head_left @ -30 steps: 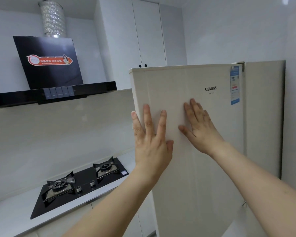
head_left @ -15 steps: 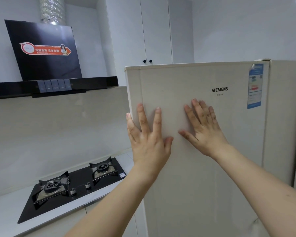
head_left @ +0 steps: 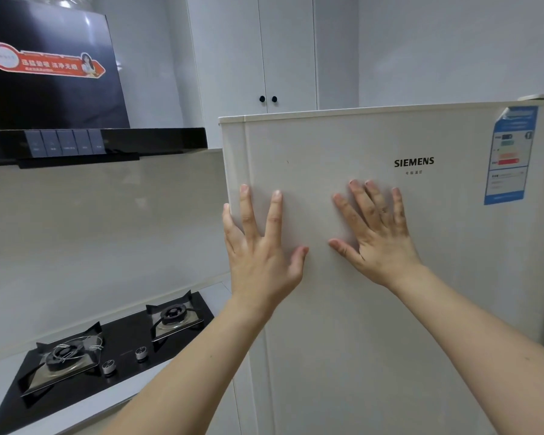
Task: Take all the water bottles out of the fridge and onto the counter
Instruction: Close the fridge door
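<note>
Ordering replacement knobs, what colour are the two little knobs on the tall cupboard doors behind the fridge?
Black knobs on white cupboard doors, seen in the head view.

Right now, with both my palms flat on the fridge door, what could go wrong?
1. Your left hand has its outer fingers over the free edge of the beige fridge door; a finger might get pinched if it is not fully shut.
2. No water bottles are visible, so I can't confirm that all are out.
3. The black glass gas hob sits right beside the fridge, so a swinging door or elbow could hit its pan supports.
</note>
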